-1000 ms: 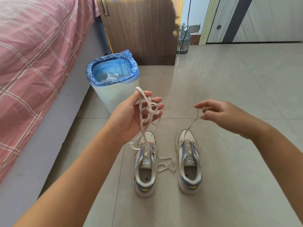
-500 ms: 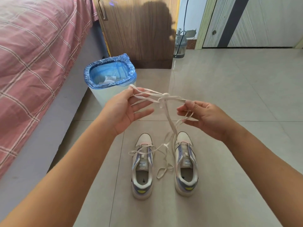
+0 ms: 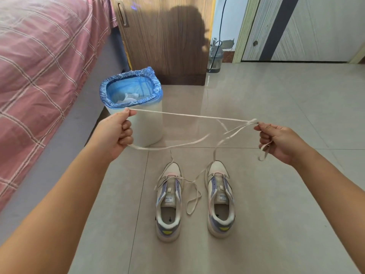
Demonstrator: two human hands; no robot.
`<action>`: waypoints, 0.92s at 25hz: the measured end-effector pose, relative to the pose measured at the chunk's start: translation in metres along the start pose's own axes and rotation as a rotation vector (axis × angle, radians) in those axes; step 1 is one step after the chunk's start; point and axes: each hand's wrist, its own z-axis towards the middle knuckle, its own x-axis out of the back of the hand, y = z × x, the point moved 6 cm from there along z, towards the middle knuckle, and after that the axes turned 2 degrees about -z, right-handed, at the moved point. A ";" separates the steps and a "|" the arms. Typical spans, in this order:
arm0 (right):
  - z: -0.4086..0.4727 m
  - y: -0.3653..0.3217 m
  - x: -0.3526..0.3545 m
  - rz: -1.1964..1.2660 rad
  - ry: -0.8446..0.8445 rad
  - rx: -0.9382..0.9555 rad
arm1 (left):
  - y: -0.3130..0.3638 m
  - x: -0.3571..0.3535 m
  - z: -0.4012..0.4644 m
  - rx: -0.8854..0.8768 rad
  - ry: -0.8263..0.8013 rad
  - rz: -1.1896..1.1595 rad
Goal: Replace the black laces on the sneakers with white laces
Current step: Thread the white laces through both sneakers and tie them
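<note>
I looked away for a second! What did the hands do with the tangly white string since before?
The left hand and right hand moved apart, pulling the bunched white flat shoelace out into a long stretched line between them. The left hand, open before, now pinches one end. The pair of white-and-lilac sneakers and the white bin with a blue liner stayed put on the floor.

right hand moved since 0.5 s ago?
Yes. The right hand has swung outward to the right, away from the sneakers it hovered over, pulling the white lace taut.
</note>
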 end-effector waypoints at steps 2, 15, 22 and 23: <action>0.003 0.001 0.018 0.023 0.051 -0.001 | 0.001 0.015 0.005 -0.016 0.030 0.027; 0.009 0.017 0.109 -0.194 0.405 -0.104 | -0.047 0.169 0.102 -0.051 0.375 -0.446; 0.007 0.017 0.049 -0.303 0.114 -0.084 | -0.008 0.041 0.029 -0.046 -0.061 0.054; 0.004 0.010 0.016 -0.407 -0.028 -0.025 | 0.000 -0.003 0.001 -0.054 -0.149 0.158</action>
